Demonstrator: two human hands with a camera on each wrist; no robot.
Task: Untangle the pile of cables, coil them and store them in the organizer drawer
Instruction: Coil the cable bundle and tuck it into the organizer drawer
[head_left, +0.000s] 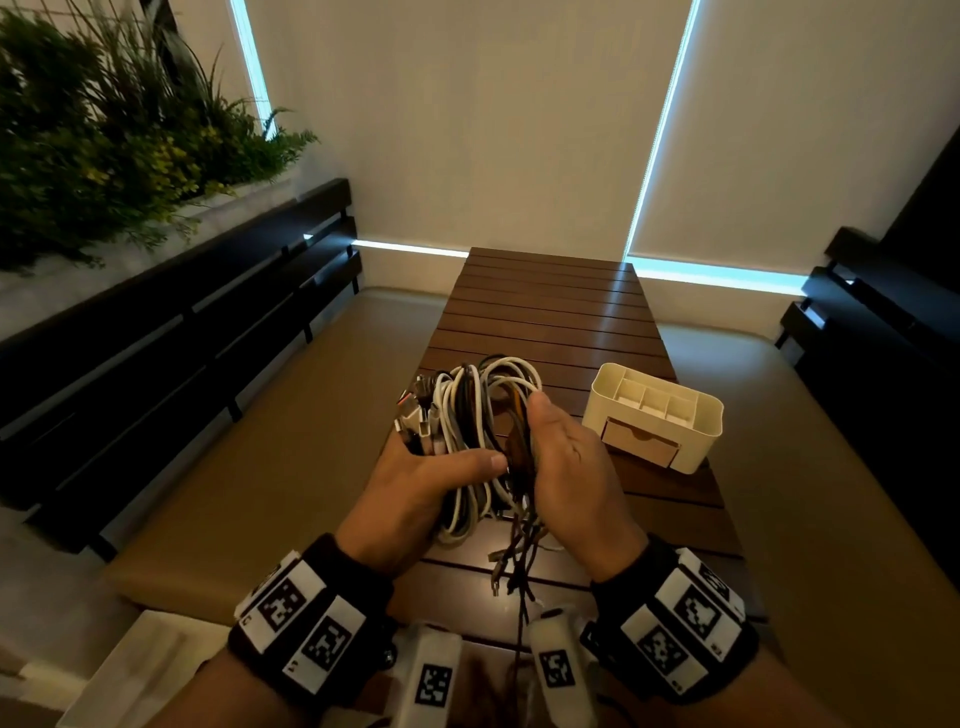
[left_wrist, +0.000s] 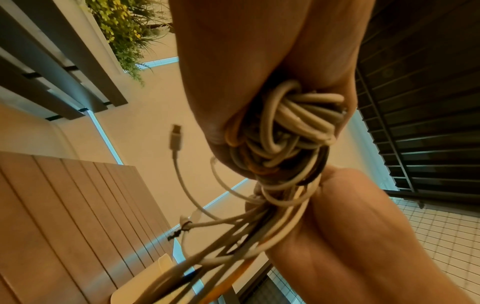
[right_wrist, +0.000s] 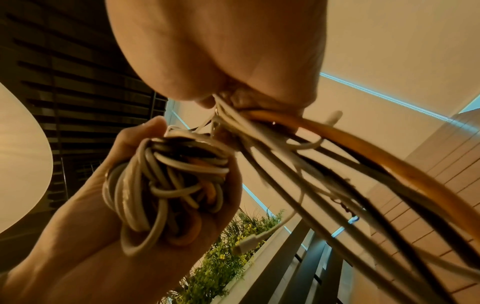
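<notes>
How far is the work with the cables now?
Done: nothing visible. The cable bundle is tangled, no cable coiled. In hand: the left hand and right hand grip the bundle above the table. Left: untangling, coiling, storing; the organizer drawer looks closed.

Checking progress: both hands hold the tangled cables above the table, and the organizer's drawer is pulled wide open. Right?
Not quite: the head view shows the drawer shut. The left hand and right hand do hold the tangled cables above the table.
</notes>
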